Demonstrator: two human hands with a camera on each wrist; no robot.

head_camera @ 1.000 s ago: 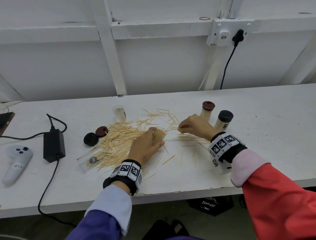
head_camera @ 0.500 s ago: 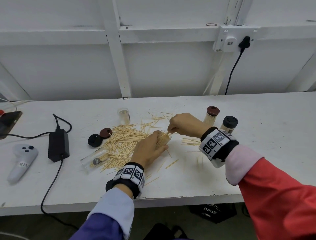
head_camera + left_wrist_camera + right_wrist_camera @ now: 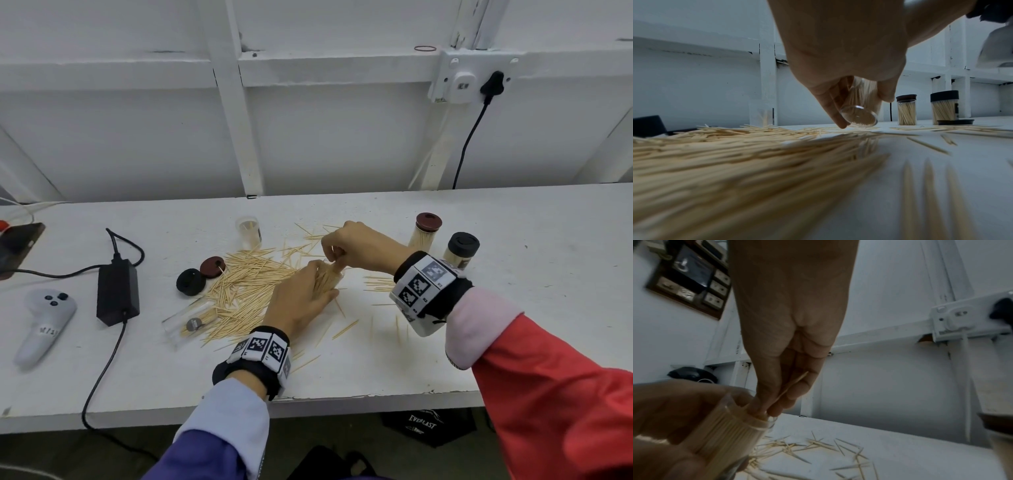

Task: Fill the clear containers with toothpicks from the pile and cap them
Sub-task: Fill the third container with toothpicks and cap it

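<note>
Jar [image 3: 729, 433]: clear, uncapped, packed nearly full of toothpicks, tilted with its mouth toward the right, held just above the table [image 3: 513, 308] at the right edge of the pile [image 3: 246, 287]. Left hand [image 3: 301, 301]: fingers and thumb wrapped round the jar's wall, its base showing below the fingers in the left wrist view. Right hand [image 3: 359, 250]: fingertips [image 3: 777, 408] pinched together on a few toothpicks [image 3: 793, 384], their ends already at the jar's mouth. Risk, by my reckoning: the jar looks so tightly filled that the new sticks may jam against those inside, snap, or skid off the rim and drop back on the table; pushing harder could lever the tilted jar in the left hand's grip and spill its load. Sticks left standing proud of the mouth would likely stop a cap from seating. Loose caps: one black [image 3: 190, 281], one brown [image 3: 213, 266], lying left of the pile, touching each other. Further jars: one lying on its side [image 3: 186, 325] at the pile's near left edge, partly filled; one upright [image 3: 249, 231] behind the pile, almost empty, open; two full and capped, brown-topped [image 3: 426, 231] and black-topped [image 3: 460, 250], standing beyond the right wrist, near enough that a swing of that arm might knock them over. Strays [image 3: 376, 284] scattered on the right. Adapter [image 3: 118, 291] and controller [image 3: 42, 323] far left, well apart.
</note>
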